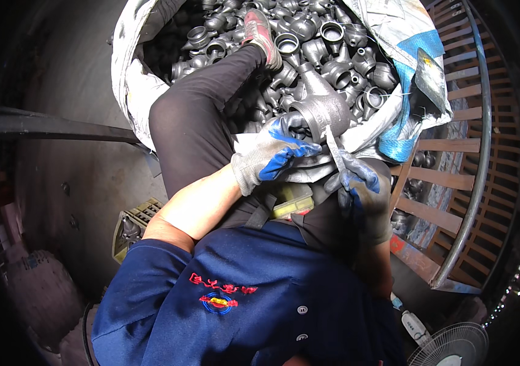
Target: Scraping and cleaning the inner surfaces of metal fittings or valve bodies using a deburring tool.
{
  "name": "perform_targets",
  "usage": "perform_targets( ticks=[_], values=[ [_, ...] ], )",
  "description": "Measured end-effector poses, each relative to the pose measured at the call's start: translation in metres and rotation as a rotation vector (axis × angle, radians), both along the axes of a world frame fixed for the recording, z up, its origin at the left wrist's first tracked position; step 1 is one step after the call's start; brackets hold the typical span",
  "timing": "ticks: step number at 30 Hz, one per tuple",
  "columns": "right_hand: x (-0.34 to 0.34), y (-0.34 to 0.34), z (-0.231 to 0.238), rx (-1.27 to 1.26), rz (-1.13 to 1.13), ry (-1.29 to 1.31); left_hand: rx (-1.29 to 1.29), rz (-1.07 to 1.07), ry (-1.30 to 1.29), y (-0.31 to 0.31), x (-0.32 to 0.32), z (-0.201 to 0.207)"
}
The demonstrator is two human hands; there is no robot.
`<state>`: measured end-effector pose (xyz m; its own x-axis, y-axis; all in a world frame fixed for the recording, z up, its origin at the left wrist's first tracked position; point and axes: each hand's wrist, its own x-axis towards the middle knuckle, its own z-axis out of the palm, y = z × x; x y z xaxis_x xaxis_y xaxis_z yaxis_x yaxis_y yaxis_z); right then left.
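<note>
Currently grips a grey metal fitting (328,114) above the near rim of the white sack (127,91) with the left hand (284,146), holding a thin flat tool (335,150) in the right hand (360,180) (apparently touching the fitting). Could, through excess pressure, let the tool skid toward the left hand.

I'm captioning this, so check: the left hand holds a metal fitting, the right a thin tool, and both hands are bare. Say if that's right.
Not bare: in the head view, the left hand and right hand both wear grey-and-blue gloves. The rest stands: the left holds the fitting, the right the tool.
</note>
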<state>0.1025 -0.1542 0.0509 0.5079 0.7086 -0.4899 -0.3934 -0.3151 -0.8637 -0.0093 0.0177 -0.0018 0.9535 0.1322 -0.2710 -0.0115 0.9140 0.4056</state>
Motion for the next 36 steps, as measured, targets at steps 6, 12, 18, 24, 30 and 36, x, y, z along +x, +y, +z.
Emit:
perform_targets(
  ticks=[6,12,18,24,30,36],
  values=[
    [0.001,-0.004,-0.013,0.063,-0.002,-0.054,0.003,0.016,0.068,-0.007,0.002,0.008],
    [0.006,-0.009,-0.019,0.049,-0.004,-0.401,-0.137,0.024,0.011,-0.005,0.002,0.004],
    [0.004,-0.003,-0.021,0.147,0.088,-0.937,-0.115,0.018,0.119,-0.007,0.004,0.001],
    [0.003,0.002,-0.021,0.072,0.16,-1.182,-0.247,0.014,0.153,-0.007,0.003,0.003],
    [0.007,0.003,-0.02,0.015,0.157,-1.316,-0.186,0.034,0.103,-0.01,0.003,-0.003],
    [0.023,-0.001,-0.015,0.029,0.277,-1.516,-0.422,-0.015,0.104,-0.009,0.002,-0.016]
  ],
)
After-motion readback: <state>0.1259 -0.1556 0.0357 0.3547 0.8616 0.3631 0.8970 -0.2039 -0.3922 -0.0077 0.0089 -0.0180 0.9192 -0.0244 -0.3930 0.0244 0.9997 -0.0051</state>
